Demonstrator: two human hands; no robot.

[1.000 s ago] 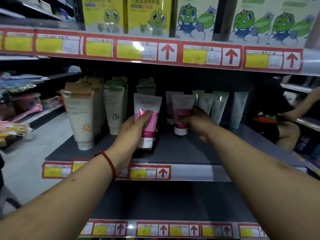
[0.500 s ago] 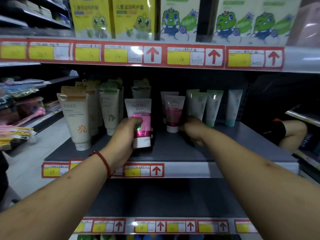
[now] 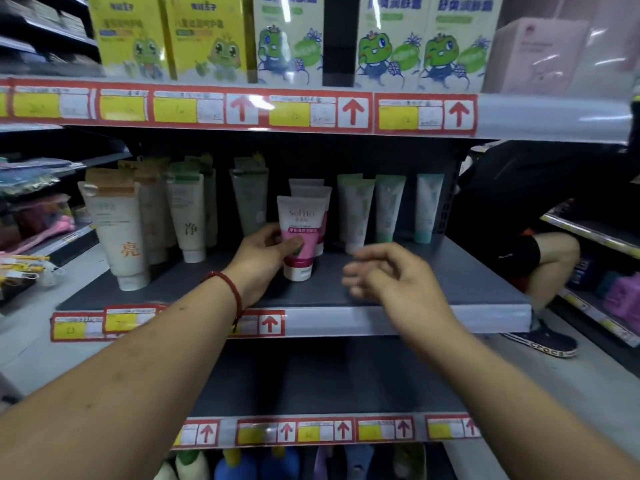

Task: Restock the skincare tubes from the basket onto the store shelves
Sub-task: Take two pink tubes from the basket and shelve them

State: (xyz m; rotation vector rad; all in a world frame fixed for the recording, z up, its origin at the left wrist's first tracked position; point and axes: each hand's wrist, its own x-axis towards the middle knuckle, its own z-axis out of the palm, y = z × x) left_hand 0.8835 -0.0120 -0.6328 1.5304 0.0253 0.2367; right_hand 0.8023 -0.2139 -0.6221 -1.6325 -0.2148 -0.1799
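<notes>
Placement is the step in hand, by my judgement.

Head view: your left hand point(image 3: 266, 258) grips the pink tube point(image 3: 300, 233) round its lower body, thumb across the front label and fingers behind. The tube stands cap down on the middle shelf point(image 3: 460, 275), upright or very nearly so, at the front of the row of pink tubes point(image 3: 311, 190). Your right hand point(image 3: 391, 275) hangs just to the right of it, above the shelf, fingers loosely curled and holding nothing; it is blurred.

To do this well, seat the cap flat before you loosen the thumb. Square the label to the aisle. Line the tube directly ahead of its row, apart from the pale green tube point(image 3: 249, 199) on its left and the white-green tubes point(image 3: 356, 209) on its right. Whether the cap bears fully on the shelf, I cannot tell.

Tube condition: white upper body with brand lettering, pink lower band, white cap, crimped end uppermost. No dent is visible. The basket is out of view.
</notes>
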